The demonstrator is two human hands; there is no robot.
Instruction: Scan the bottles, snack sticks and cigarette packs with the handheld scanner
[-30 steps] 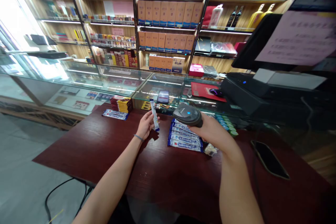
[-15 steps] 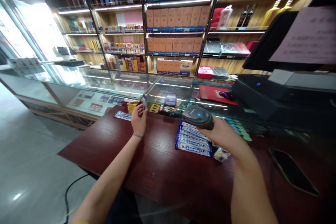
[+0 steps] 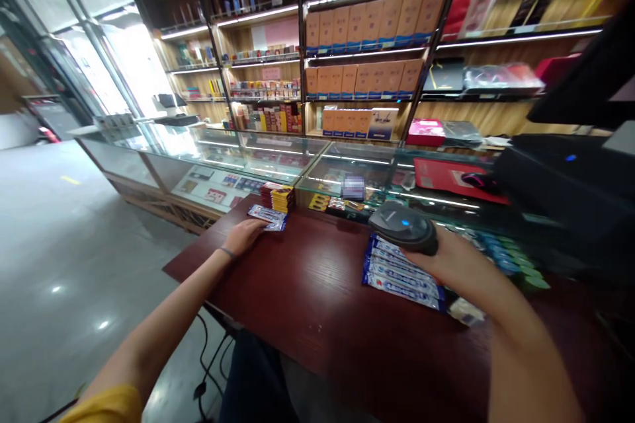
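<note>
My right hand (image 3: 449, 254) is wrapped around a dark handheld barcode scanner (image 3: 403, 225) with a lit blue light. Below the scanner, several blue-and-silver stick packets (image 3: 404, 272) lie side by side on the dark red-brown table. At the table's far left, my left hand (image 3: 247, 236) is down low with its fingers closed at a small group of matching stick packets (image 3: 268, 215). The fingers hide the near end of a packet there, so the grip shows only in part.
Red and yellow small boxes (image 3: 278, 197) are stacked behind the left packets. A crumpled clear wrapper (image 3: 466, 310) lies near my right wrist. Beyond the table stand a glass display counter (image 3: 238, 149), a red mat (image 3: 446, 178) with a mouse (image 3: 479, 180), and lit shelves of boxes.
My left hand has lowered the raised stick packet to the small group at the left. My right hand still holds the scanner over the larger row. The view has swung left.
</note>
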